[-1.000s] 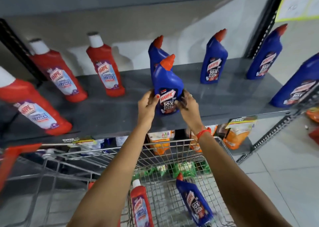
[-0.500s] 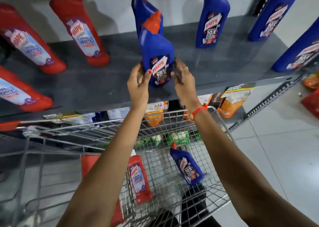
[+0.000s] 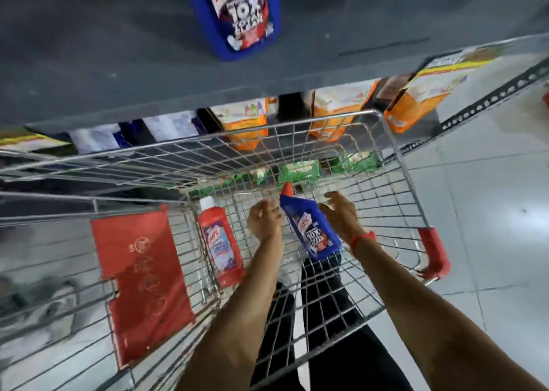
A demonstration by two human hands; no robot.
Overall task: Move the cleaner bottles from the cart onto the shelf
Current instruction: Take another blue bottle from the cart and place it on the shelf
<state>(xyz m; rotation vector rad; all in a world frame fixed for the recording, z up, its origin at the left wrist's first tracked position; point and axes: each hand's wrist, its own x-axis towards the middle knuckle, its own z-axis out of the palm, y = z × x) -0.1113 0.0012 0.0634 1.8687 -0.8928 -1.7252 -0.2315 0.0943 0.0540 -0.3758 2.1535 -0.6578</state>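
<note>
Both hands are reaching into the silver wire cart (image 3: 395, 153), the left hand (image 3: 263, 219) and right hand (image 3: 341, 215) flanking a blue orange-capped cleaner bottle (image 3: 312, 230). A red white-capped cleaner bottle (image 3: 218, 239) is lying just beside it.

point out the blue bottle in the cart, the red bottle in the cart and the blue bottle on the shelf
blue bottle in the cart (image 3: 312, 233): head view, on its front label
red bottle in the cart (image 3: 219, 242): head view, on its label
blue bottle on the shelf (image 3: 242, 16): head view, on its label
</note>
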